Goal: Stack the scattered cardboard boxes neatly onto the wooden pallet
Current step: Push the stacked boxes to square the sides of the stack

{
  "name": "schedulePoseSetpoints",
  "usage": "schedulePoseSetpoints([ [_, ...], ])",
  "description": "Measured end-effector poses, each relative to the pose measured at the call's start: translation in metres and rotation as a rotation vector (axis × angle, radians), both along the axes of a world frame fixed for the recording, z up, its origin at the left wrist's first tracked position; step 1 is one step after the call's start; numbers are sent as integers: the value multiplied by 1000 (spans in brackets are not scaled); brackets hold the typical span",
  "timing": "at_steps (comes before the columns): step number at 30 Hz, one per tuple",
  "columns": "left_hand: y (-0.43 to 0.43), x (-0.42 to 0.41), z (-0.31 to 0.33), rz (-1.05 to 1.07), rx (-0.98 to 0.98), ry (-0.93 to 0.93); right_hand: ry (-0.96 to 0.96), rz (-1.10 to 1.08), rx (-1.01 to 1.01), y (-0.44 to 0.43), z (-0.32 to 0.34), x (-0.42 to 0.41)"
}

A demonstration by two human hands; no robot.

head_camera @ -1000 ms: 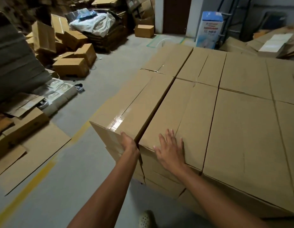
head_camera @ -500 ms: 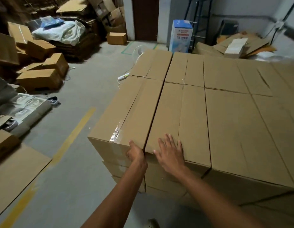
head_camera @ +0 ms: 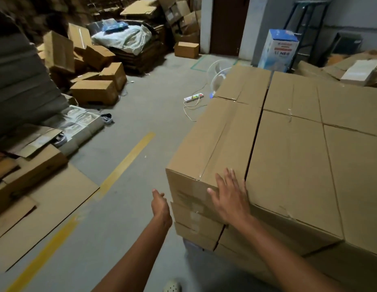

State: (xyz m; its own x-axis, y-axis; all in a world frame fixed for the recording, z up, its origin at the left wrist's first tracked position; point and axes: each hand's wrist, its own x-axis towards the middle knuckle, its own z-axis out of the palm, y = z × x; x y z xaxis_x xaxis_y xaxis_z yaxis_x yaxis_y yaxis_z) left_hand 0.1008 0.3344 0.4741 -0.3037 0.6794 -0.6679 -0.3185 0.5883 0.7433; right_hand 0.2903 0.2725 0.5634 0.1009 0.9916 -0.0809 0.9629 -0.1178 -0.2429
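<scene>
The right grip (head_camera: pixel 229 194), a bare hand, lies flat on the near end of the corner box (head_camera: pixel 215 144). Its fingers are straight and spread across the top, and the heel of the palm hangs over the near edge, so it presses on the box rather than pinching it. The little finger lies just beside the dark gap between this box and the next box (head_camera: pixel 288 165) to the right.

The left grip (head_camera: pixel 161 204) is lower, in the air just beside the near left corner of the stack, level with the second layer of boxes. It holds nothing. The thumb is up and the fingers point forward, relaxed. I cannot tell whether it touches the cardboard.

The corner box sits on the top layer at the left front of a tight block of stacked boxes, with at least two more layers under it. Its long side runs away from the person, and clear tape shines along its centre seam.

Loose boxes (head_camera: pixel 95 93) lie scattered on the concrete floor (head_camera: pixel 141 114) well to the left, near a white sheet (head_camera: pixel 124 39). A yellow line (head_camera: pixel 128 161) runs along the floor between them and the stack. A power strip (head_camera: pixel 194 97) lies near the far left corner of the stack. Flattened cardboard (head_camera: pixel 46 207) covers the floor at the near left.
</scene>
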Motion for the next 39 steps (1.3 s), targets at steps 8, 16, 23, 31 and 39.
schedulePoseSetpoints([
  [8,65,-58,-79,-97,-79,-160,12,47,29,82,-14,-75],
  [16,131,-43,-164,-447,-196,-309,-120,-92,2,143,-36,-104],
  [23,128,-22,-211,-634,-193,-354,-59,-170,19,143,-33,-108],
  [31,131,-25,-183,-733,-138,-348,-84,-65,2,150,-32,-119],
  [39,130,-20,-189,-694,-133,-460,-260,72,-97,148,-35,-114],
])
